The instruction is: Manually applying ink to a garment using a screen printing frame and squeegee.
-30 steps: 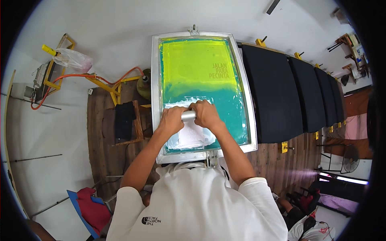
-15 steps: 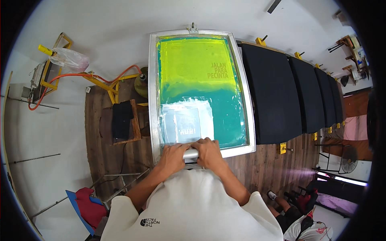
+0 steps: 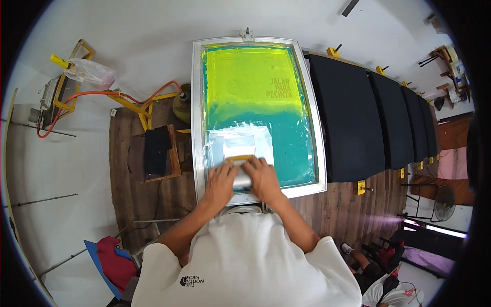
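Observation:
A screen-printing frame [image 3: 318, 128] with a silver rim lies in front of me. Its mesh [image 3: 291, 143] is yellow-green at the far end and teal at the near end. White ink [image 3: 263, 135] covers a pale patch at the near left. Over this patch, my left hand [image 3: 221, 181] and my right hand [image 3: 262, 179] grip a squeegee [image 3: 242, 178] side by side. The squeegee has a silver holder, and its yellow-orange edge shows beyond my fingers. The design under the squeegee is mostly hidden.
Black-covered boards [image 3: 345, 117] run in a row to the right, with yellow clamps [image 3: 361, 187] at their ends. At left, an orange hose [image 3: 128, 100] reaches a tank [image 3: 181, 106]. Dark cloth [image 3: 156, 152] lies on a low wooden stand. A seated person [image 3: 381, 291] is at lower right.
Both hands have pushed the squeegee from the near rim away from me onto the white-inked patch. It has tipped, so its yellow-orange edge now shows.

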`<state>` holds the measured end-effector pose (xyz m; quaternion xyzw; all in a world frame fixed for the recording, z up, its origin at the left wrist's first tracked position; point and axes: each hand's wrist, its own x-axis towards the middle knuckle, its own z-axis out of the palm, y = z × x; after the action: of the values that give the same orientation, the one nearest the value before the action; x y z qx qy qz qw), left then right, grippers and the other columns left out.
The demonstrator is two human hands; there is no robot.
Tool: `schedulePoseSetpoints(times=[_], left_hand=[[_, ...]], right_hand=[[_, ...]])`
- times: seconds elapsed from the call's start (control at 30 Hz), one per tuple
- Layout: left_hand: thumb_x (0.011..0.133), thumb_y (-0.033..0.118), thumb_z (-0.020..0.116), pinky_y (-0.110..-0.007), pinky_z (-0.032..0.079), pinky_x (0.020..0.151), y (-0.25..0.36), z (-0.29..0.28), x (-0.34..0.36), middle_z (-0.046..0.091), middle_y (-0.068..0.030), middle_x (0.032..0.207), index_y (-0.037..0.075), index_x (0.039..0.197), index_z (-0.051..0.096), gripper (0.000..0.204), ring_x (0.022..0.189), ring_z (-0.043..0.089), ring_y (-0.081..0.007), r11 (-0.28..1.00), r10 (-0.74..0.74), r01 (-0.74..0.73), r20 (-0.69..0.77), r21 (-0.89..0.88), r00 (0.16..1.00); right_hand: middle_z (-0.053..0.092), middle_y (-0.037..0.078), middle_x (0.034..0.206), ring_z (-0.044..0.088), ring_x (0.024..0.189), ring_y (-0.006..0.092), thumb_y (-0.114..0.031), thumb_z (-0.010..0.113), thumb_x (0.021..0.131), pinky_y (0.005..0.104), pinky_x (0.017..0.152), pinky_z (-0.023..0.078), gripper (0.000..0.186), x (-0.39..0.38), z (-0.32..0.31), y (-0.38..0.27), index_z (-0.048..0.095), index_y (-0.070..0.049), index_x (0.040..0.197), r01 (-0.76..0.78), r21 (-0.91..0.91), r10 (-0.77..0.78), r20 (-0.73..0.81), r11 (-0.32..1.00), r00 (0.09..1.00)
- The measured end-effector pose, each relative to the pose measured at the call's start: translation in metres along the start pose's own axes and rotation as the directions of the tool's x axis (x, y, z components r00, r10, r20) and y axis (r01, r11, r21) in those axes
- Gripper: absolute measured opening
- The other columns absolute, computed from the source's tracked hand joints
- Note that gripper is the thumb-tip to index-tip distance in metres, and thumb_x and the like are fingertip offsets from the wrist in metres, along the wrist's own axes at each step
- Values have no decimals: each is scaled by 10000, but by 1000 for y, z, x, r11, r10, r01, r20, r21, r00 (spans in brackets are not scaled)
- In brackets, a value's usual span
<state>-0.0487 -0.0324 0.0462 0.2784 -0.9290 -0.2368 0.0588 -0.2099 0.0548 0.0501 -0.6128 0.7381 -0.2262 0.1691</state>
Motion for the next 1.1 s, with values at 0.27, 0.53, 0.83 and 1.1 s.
schedulePoseSetpoints(times=[0.27,0.53,0.83,1.1], left_hand=[[719,-6,633,-432,392,982,28,-34,-18,662,-175,1131,23,1191,641,473,1091,621,-313,989,-6,44,261,-139,965],[709,-68,629,-452,424,889,-22,-44,69,692,-162,1064,28,1114,687,420,1015,642,-327,998,-46,44,-47,-47,998],[689,-44,663,-438,408,915,1,-25,4,655,-159,1061,35,1161,633,480,1025,627,-333,999,-46,47,59,-15,997],[721,12,674,-439,408,928,22,-32,-9,655,-163,1057,40,1139,647,420,1013,633,-332,994,-12,32,193,-101,981]], right_hand=[[639,104,1057,598,1035,312,-22,707,672,483,801,476,373,-29,-29,-19,654,-87,1036,-64,-9,64,282,998,957],[673,79,974,636,969,314,-33,696,681,509,784,515,376,77,-22,10,686,-130,1043,-8,-127,26,139,992,990],[654,49,1032,608,1016,282,-26,725,639,478,800,480,432,17,-15,-10,648,-116,1055,21,-127,2,185,992,983],[673,43,1005,635,991,263,-68,752,661,486,814,447,367,-9,-33,-11,683,-138,1014,-4,-110,39,322,994,946]])
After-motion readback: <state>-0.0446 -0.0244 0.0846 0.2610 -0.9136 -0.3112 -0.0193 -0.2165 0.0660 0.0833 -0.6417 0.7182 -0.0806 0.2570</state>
